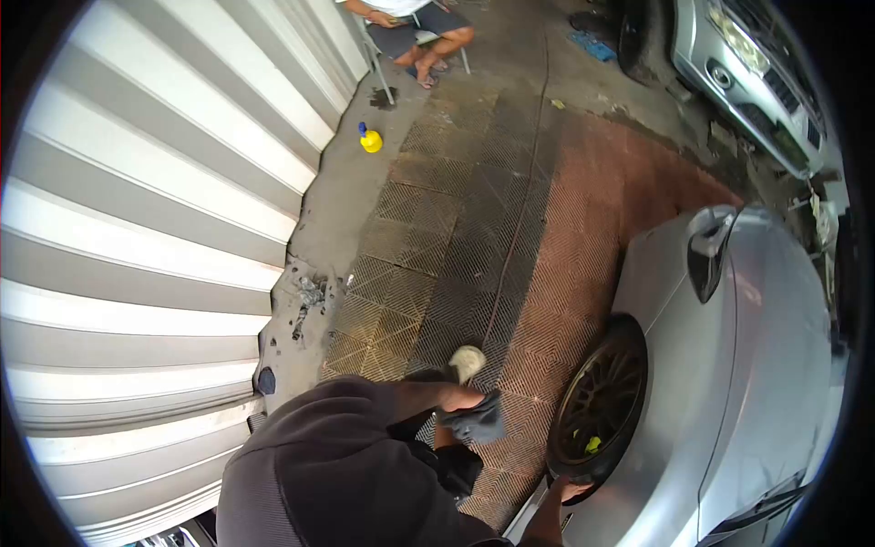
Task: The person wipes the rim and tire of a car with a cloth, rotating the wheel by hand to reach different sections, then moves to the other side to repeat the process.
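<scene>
My left hand [464, 398] is closed on a dark grey cloth [478, 421], which hides most of its fingers. It is above the floor mats, beside my light-coloured shoe [468, 363]. At the lower right, my right hand [574, 490] lies against the lower edge of the tyre [556, 447], its fingers stretched out and only partly visible. The wheel [606, 392] has dark multi-spoke rims and belongs to a silver car [679, 365]. A small yellow-green item [593, 445] shows between the lower spokes.
A corrugated white metal wall [164, 246] runs along the left. Black and red grid mats [574, 301] cover the floor. A yellow bottle with a blue top [370, 140] stands near the wall. Beyond it, a person [396, 38] sits on a chair. Another silver vehicle [738, 82] is at the upper right.
</scene>
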`<state>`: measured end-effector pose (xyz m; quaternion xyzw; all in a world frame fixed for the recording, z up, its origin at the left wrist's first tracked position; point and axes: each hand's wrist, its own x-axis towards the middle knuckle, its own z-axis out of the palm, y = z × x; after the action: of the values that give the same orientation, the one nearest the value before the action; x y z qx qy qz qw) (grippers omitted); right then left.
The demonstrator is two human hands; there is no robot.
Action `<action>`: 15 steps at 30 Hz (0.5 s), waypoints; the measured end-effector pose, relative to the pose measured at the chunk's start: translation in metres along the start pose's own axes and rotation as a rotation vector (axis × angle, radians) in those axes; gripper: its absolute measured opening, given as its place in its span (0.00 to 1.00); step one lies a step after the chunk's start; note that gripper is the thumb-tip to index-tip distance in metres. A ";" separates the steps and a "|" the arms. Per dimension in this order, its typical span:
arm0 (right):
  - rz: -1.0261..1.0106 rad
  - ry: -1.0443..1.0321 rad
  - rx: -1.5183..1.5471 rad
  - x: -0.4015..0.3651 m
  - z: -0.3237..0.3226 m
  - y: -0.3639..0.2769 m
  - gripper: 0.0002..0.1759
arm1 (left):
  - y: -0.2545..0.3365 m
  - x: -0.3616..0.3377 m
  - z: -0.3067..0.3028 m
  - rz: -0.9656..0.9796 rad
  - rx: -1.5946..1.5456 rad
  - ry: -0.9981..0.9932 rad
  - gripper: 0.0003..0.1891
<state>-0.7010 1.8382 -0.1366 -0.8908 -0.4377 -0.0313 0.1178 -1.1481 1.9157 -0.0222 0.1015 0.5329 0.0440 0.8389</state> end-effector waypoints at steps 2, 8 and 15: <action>-0.292 -0.819 -0.335 0.030 0.056 0.047 0.25 | -0.014 -0.059 -0.025 -0.008 0.093 0.127 0.19; 0.540 -1.355 0.522 0.002 0.030 -0.137 0.19 | -0.096 -0.082 -0.166 0.187 -0.154 -0.110 0.16; 0.350 -1.328 0.381 -0.116 -0.082 -0.397 0.09 | -0.065 -0.152 -0.327 1.041 1.298 0.185 0.14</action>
<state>-1.0806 1.9630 -0.0030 -0.7429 -0.2657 0.6142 -0.0168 -1.5104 1.8648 -0.0365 0.7934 0.4042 0.1184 0.4394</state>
